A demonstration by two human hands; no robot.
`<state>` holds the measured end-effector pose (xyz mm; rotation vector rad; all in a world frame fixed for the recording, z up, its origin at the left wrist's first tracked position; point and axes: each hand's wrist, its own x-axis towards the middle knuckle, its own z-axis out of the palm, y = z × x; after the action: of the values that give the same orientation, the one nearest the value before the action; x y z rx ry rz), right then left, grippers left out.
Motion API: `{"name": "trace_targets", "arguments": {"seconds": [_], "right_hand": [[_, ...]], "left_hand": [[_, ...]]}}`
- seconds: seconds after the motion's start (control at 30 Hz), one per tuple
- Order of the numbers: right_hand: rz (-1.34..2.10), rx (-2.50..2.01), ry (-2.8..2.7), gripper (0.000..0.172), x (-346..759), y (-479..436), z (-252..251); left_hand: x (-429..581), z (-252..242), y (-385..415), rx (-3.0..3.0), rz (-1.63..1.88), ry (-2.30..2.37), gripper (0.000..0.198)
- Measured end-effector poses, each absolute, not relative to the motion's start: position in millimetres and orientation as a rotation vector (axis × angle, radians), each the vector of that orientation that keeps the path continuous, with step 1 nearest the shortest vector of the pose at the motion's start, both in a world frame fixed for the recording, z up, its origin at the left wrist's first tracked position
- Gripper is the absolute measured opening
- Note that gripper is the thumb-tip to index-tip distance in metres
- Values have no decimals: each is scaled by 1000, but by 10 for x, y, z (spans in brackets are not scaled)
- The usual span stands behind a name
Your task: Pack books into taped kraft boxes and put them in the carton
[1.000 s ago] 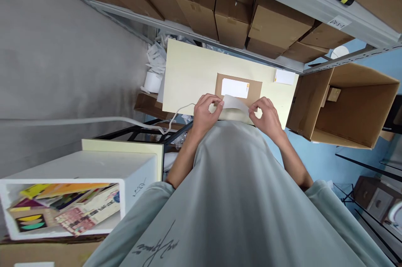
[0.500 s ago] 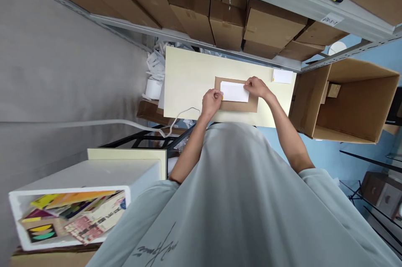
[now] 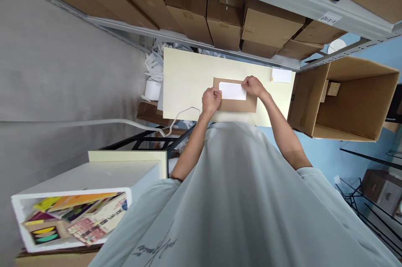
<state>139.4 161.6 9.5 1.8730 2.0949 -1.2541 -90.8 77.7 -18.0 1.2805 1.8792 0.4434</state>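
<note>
A white rectangular paper sheet or label [image 3: 233, 91] lies over a flat brown cardboard piece [image 3: 237, 106] on the cream tabletop [image 3: 188, 74]. At the paper's left edge, my left hand [image 3: 211, 100] pinches it with thumb and fingers, and a small yellow mark shows there. My right hand [image 3: 252, 86] grips the upper right corner of the same paper, fingers closed. Whether the paper lies fully flat against the cardboard, I cannot tell. Near the table's far right corner rests a second white paper piece [image 3: 281, 75] with a yellow edge.
Cardboard boxes [image 3: 273, 24] fill the shelf above the table's far side. A large open carton [image 3: 354, 112] stands at the right. A white cable [image 3: 125, 122] runs in from the left. Books sit in a white box [image 3: 72, 189] at lower left.
The white paper has shifted slightly up on the cardboard, with both hands still at its edges. The whole view has moved a little.
</note>
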Motion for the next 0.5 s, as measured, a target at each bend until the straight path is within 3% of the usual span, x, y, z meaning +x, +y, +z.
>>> {"name": "trace_targets", "arguments": {"seconds": [0.5], "right_hand": [[-1114, 2052, 2055, 13, 1324, 1542, -111]], "left_hand": [[-842, -243, 812, 1332, 443, 1941, 13]]}}
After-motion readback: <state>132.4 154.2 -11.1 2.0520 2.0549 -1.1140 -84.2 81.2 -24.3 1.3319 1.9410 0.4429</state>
